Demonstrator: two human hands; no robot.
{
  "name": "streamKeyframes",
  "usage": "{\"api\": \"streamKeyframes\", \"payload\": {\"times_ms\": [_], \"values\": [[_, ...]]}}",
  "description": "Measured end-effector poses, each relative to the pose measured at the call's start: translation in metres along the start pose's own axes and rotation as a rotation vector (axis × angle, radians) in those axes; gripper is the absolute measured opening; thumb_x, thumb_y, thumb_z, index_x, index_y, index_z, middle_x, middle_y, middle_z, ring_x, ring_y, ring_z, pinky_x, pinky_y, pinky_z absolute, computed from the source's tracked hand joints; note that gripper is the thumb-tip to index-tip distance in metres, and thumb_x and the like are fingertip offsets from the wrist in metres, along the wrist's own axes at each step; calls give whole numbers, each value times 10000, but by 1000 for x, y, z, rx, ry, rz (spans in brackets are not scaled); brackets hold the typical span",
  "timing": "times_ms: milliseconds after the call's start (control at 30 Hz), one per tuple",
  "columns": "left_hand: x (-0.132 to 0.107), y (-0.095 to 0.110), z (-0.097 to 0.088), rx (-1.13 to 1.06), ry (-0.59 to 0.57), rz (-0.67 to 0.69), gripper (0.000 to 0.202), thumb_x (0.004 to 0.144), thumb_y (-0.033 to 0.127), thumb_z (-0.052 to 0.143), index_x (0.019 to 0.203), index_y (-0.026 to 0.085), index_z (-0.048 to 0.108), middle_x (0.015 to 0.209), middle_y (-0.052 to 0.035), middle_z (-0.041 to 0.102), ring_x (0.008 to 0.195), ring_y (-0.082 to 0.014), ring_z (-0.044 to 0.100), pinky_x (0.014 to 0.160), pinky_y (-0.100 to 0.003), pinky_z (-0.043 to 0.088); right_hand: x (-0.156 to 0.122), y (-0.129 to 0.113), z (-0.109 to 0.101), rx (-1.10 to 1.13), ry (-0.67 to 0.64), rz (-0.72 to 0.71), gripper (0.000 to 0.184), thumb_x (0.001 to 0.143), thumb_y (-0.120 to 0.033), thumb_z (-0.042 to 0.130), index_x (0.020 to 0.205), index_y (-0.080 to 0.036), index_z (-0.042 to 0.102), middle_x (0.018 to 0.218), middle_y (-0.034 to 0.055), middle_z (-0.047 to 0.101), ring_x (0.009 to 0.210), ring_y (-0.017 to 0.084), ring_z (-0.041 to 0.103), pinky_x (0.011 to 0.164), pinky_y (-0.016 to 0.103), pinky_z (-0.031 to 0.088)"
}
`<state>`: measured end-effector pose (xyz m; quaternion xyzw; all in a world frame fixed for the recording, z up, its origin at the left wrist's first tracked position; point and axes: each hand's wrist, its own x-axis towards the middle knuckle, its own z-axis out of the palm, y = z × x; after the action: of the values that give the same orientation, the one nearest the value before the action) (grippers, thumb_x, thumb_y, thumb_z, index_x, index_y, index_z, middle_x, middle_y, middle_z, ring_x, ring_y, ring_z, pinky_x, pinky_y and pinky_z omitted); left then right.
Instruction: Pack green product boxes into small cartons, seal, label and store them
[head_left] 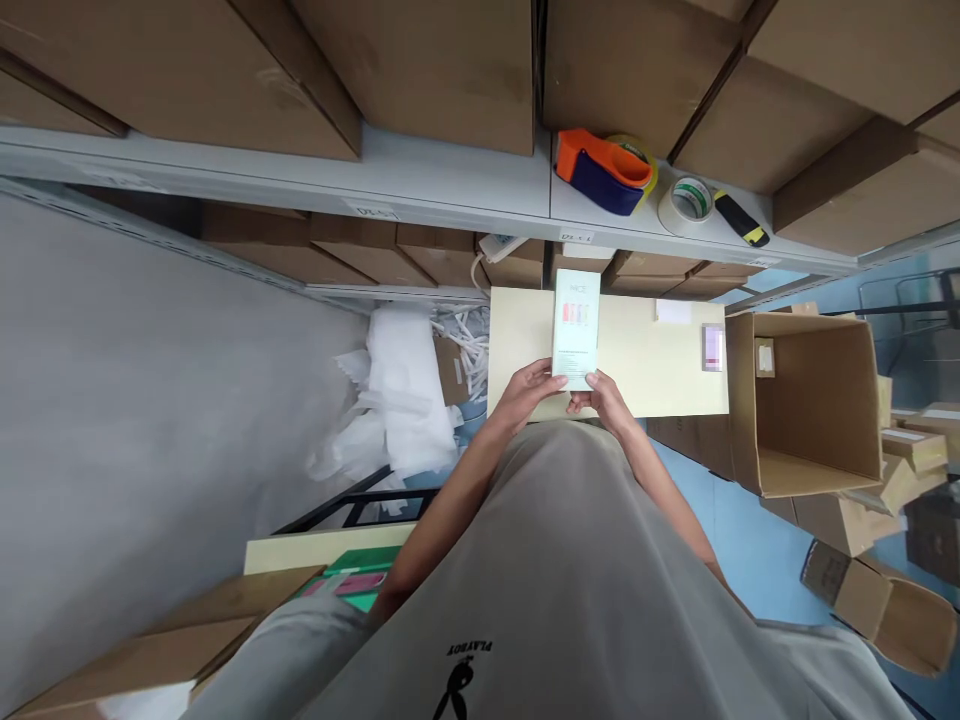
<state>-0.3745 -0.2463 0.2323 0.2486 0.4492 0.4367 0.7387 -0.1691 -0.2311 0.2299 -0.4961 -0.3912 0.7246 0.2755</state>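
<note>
A pale mint-green product box with small coloured pictures on its face is held above the near part of a cream tabletop. My left hand grips the lower left corner, its thumb lying on the front. At the lower right corner my right hand holds it too, thumb on the face and fingers curled beneath. The fingers behind the box are partly hidden. To the right on the tabletop lie a white slip of paper and a small dark-edged item with a blurred face.
A shelf edge runs across above the table, carrying brown cartons, an orange-blue tape dispenser, a tape roll and a box cutter. An open carton stands right of the table. White packing wrap hangs at left.
</note>
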Motion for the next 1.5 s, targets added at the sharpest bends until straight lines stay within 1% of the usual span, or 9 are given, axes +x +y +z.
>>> {"api": "streamKeyframes", "payload": {"times_ms": [200,367,467,633,900,1033,1200,1333,1500], "values": [[5,-1,-19,142,327,79,755,532,473,1102,1139,180,763,1085,-106,845,1106,-316,807,1029,-459,656,15,3,13,-295,354,-204,889,824,-852,848,1458,-250,689,1198,110,816,1076,278,803,974,438,667],[-5,-21,-11,238,509,171,753,602,481,1064,1203,192,714,1157,-112,809,1102,-284,795,933,-413,680,29,-4,37,-379,300,-326,1072,828,-760,906,1710,-279,532,1542,160,732,1270,322,768,1113,495,639],[-17,-29,-11,228,470,216,788,605,491,1070,1245,206,711,1311,-135,792,1208,-300,778,1013,-438,676,35,-6,43,-383,304,-347,1055,821,-706,929,1709,-283,548,1513,136,757,1253,319,767,1104,478,641],[-39,-26,-30,9,293,132,798,715,586,1035,1353,229,715,1519,-163,749,1410,-372,728,1139,-527,649,35,-3,38,-164,197,-283,905,868,-682,881,1629,-266,623,1153,72,844,1056,258,794,913,376,657],[-42,-24,-33,-77,185,45,852,652,556,1084,1374,199,806,1401,-171,830,1368,-403,763,1203,-562,617,16,1,40,-13,178,-216,865,861,-660,886,1587,-254,646,1120,62,851,1015,253,790,851,351,630],[-39,-25,-28,-31,203,64,872,597,533,1108,1346,183,828,1340,-170,853,1345,-403,773,1208,-558,611,12,1,34,-22,167,-218,895,868,-713,867,1612,-268,643,1212,76,856,1127,281,806,952,397,659],[-38,-27,-27,78,310,108,875,598,544,1094,1339,182,803,1385,-172,827,1310,-389,780,1162,-558,644,14,-2,28,-85,186,-285,894,826,-789,893,1522,-248,743,1556,143,750,1431,351,718,1210,515,617],[-37,-30,-20,218,443,181,890,594,561,1073,1344,193,765,1396,-161,782,1271,-360,775,1046,-518,709,14,-1,34,-102,277,-303,1062,730,-812,957,1599,-266,687,1687,165,651,1456,365,699,1175,525,653],[-45,-32,-4,421,517,341,823,651,521,1057,1359,231,753,1423,-138,702,1268,-322,752,976,-444,734,12,4,42,-157,285,-314,1119,750,-745,980,1698,-309,574,1641,145,689,1311,316,760,1098,488,688]]}}
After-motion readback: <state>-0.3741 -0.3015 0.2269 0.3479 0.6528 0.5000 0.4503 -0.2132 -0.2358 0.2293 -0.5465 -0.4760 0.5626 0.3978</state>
